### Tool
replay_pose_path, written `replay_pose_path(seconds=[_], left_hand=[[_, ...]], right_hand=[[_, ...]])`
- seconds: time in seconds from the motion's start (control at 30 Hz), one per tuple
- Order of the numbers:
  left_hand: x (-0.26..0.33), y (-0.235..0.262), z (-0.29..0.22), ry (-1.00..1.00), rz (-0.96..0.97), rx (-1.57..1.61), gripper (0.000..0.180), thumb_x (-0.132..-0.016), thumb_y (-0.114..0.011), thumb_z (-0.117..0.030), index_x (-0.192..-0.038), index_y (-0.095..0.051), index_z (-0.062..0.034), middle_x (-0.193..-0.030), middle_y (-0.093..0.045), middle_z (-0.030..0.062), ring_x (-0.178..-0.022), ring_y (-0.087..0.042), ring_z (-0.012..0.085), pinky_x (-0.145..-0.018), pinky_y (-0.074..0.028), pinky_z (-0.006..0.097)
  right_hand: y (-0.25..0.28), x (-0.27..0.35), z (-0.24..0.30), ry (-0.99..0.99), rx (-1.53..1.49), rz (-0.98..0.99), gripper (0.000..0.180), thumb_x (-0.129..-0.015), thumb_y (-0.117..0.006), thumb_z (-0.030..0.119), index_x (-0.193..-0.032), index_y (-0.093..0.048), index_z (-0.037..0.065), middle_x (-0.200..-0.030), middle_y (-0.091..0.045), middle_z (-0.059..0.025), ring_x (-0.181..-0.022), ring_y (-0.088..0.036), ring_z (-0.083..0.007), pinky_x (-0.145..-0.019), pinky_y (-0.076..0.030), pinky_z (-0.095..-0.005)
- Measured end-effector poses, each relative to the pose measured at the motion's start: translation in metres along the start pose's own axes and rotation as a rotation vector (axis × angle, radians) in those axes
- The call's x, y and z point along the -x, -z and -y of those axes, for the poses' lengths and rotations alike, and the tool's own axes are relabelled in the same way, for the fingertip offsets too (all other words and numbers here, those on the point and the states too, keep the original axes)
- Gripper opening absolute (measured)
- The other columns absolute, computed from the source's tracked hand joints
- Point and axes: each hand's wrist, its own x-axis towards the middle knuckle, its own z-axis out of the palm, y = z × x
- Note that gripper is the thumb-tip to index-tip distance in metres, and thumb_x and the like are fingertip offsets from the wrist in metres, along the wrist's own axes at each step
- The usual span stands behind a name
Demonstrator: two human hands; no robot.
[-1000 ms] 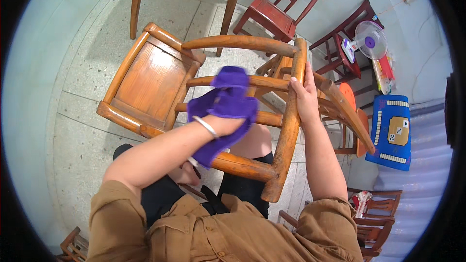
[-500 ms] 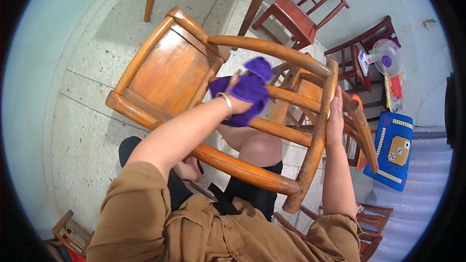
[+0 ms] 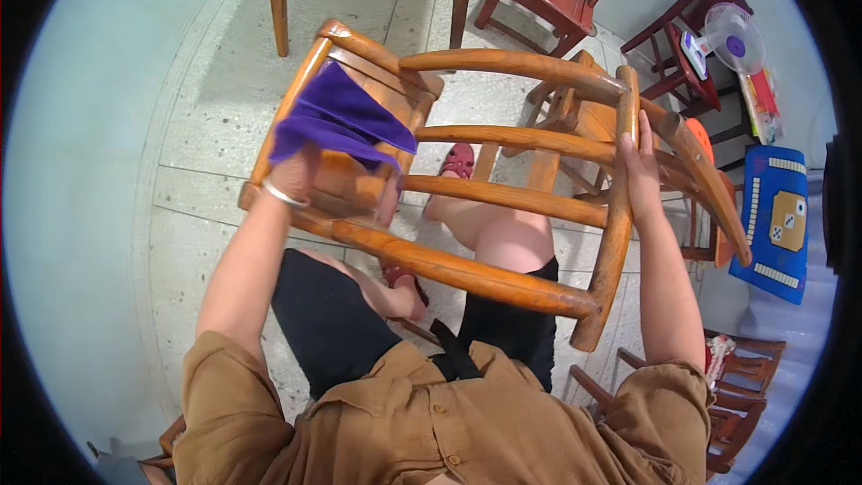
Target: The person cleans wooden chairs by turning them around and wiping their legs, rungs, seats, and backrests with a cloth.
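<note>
With the fingers of the left hand [image 3: 296, 175] blurred and partly covered, grips a purple cloth [image 3: 337, 117] over the seat of a wooden chair [image 3: 503, 283]; cannot tell the exact curl. With the right hand [image 3: 639, 175], clasps the end rail. Find the chair slanting across the front of the body, seat to the left, partly hidden by the cloth. Note tiles and dice printed on a blue mat [image 3: 759, 184] at right; cannot read the tiny markings on a white-and-purple fan [image 3: 734, 43]. At the top edge, see a red chair [image 3: 543, 0] and wooden legs [image 3: 277, 0] cut off.
</note>
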Motion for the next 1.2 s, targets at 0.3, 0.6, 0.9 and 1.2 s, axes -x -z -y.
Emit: replay_pose_path(seconds=[0.3, 0.6, 0.9, 1.2], left_hand=[[0.047, 0.027, -0.149, -0.175, 0.531, -1.542, 0.057, -0.070, -0.073, -0.024, -0.120, -0.053, -0.0058, -0.117, -0.058, 0.0115, -0.115, -0.052, 0.0272, -0.100, -0.040, 0.038], [0.108, 0.024, 0.011, -0.093, 0.488, -1.794, 0.038, -0.074, -0.058, -0.029, -0.111, -0.061, -0.0185, -0.123, -0.057, 0.0032, -0.130, -0.039, 0.0226, -0.108, -0.017, 0.050], [0.078, 0.003, 0.017, -0.109, 0.707, -1.527, 0.024, -0.079, -0.052, -0.016, -0.100, -0.064, -0.0166, -0.090, -0.066, 0.0096, -0.076, -0.062, 0.0284, -0.070, -0.046, 0.039], [0.073, 0.032, -0.069, 0.142, 0.330, -1.443, 0.038, -0.073, -0.063, -0.026, -0.110, -0.064, -0.0177, -0.101, -0.067, 0.0066, -0.090, -0.064, 0.0249, -0.078, -0.048, 0.036]], right_hand=[[-0.004, -0.002, 0.011, 0.024, -0.063, 0.046, 0.070, -0.089, -0.057, 0.029, -0.146, -0.021, 0.010, -0.128, -0.045, -0.0095, -0.108, -0.046, -0.0165, -0.095, -0.034, -0.0265], [-0.022, -0.006, 0.054, 0.118, -0.158, 0.171, 0.066, -0.091, -0.054, 0.023, -0.144, -0.020, 0.003, -0.110, -0.056, -0.0114, -0.094, -0.050, -0.0116, -0.084, -0.039, -0.0248], [-0.024, -0.007, 0.052, 0.120, -0.217, 0.168, 0.066, -0.089, -0.055, 0.019, -0.143, -0.021, 0.003, -0.109, -0.057, -0.0127, -0.095, -0.055, -0.0150, -0.083, -0.043, -0.0262], [-0.020, -0.007, 0.051, 0.117, -0.203, 0.172, 0.065, -0.089, -0.055, 0.018, -0.144, -0.022, 0.006, -0.107, -0.054, -0.0079, -0.092, -0.053, -0.0128, -0.081, -0.043, -0.0254]])
